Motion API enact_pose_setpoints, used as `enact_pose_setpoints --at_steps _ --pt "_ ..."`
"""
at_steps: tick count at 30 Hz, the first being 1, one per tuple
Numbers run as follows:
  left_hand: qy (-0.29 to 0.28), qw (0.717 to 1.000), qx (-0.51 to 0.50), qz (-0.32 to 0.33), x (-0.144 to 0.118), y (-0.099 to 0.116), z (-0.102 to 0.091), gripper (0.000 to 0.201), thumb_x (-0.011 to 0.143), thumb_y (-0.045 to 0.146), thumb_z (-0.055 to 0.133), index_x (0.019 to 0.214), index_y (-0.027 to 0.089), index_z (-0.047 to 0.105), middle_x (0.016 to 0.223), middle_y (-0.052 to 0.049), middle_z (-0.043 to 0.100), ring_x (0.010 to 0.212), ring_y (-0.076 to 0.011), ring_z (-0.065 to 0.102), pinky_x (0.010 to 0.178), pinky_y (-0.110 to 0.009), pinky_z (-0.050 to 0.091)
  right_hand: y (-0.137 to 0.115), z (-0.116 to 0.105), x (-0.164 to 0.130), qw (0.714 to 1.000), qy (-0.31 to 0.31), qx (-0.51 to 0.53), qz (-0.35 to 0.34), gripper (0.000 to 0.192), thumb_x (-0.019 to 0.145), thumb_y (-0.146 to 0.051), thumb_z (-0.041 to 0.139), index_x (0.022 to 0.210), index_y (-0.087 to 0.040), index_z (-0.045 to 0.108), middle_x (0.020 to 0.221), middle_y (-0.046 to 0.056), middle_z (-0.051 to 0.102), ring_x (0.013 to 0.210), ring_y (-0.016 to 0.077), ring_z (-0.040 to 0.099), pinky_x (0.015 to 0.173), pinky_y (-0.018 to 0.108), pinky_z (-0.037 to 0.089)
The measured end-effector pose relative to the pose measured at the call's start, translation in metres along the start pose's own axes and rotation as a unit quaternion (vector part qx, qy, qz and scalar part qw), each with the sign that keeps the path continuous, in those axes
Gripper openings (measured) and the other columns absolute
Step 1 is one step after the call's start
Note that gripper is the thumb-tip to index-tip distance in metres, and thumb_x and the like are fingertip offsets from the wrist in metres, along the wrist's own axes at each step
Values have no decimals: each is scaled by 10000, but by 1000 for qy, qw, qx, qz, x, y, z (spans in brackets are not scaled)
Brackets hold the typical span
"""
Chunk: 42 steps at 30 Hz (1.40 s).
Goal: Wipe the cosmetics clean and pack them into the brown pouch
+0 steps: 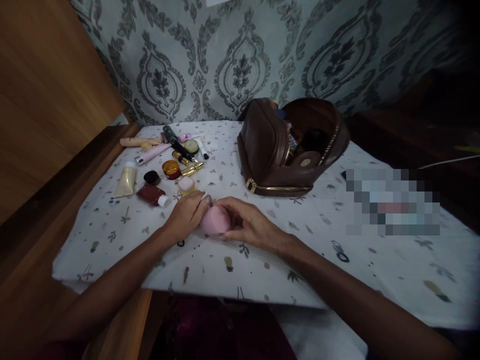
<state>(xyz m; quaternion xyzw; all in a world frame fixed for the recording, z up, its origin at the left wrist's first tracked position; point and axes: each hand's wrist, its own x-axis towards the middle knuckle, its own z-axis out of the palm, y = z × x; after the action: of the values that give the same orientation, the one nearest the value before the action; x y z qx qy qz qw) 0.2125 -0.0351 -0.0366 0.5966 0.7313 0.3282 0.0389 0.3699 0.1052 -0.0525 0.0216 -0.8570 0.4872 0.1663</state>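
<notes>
One pink object (215, 220), rounded side toward camera, long axis unclear.

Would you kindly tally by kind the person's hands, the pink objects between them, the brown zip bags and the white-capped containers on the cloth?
Hands (left hand, right hand): 2
Pink object: 1
Brown zip bag: 1
White-capped containers (dark red bottle, cream tube): 2
Total: 6
</notes>
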Motion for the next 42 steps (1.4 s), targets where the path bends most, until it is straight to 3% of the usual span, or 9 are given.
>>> enact_pose_setpoints --at_steps 5,11,16,21,24,28,31,37,42 --pt "11 1000 3 2 1 -1 2 351 1012 325 337 688 215 417 654 9 488 635 -159 493 626 -311 391 1 2 0 998 -13 52 44 537 750 -302 797 1208 -227 527 1082 52 623 928 202 619 816 378 553" --pt "43 998 34 0 -2 3 4 284 1011 316 350 805 201 507 766 -23 557 750 -187 557 680 -325 436 1 9 1 998 5 49 43 713 676 -378 852 1264 -218 483 1251 103 588 1141 266 589 962 452 515" --pt "81 995 23 61 -7 13 2 222 1010 297 373 1062 181 555 961 -75 620 920 -213 586 811 -355 472 -1 8 2 998 30 -20 55 504 693 -420 834 1063 -190 580 1026 64 607 908 219 606 793 385 543" --pt "88 983 73 147 -11 19 3 223 962 268 445 1143 203 559 1071 -98 612 986 -244 561 882 -400 460 0 5 3 997 36 -71 21 500 687 -392 846 1075 -192 602 931 29 577 838 198 571 735 337 510" --pt "86 988 61 111 -10 18 3 223 975 271 415 1141 203 549 1057 -92 600 997 -242 556 882 -398 460 0 5 2 998 21 -63 8 446 719 -359 827 1077 -202 611 956 32 570 840 196 562 736 346 515" --pt "79 996 18 23 -6 13 4 247 1014 317 339 1089 193 539 997 -78 591 968 -224 566 854 -374 467 4 9 -1 1000 11 3 7 572 779 -216 749 1308 -269 535 1114 57 565 884 184 580 764 365 548" --pt "72 997 12 -10 -4 8 5 254 1019 329 324 1053 192 536 972 -69 589 950 -219 569 842 -369 464 7 11 -2 999 13 44 26 587 778 -189 740 1316 -288 528 1203 67 562 961 191 600 804 371 560" --pt "70 998 1 -10 -3 6 8 251 1015 311 329 1039 180 541 960 -71 594 945 -221 577 835 -370 465 2 12 1 996 35 65 48 698 680 -413 851 1269 -238 519 1208 92 588 990 225 619 813 393 566" --pt "77 997 -3 16 -5 9 5 226 1011 280 349 1071 183 544 983 -73 603 965 -216 577 851 -362 468 -1 13 1 995 63 26 73 528 709 -389 824 1131 -204 566 1037 66 634 855 199 619 739 360 561"
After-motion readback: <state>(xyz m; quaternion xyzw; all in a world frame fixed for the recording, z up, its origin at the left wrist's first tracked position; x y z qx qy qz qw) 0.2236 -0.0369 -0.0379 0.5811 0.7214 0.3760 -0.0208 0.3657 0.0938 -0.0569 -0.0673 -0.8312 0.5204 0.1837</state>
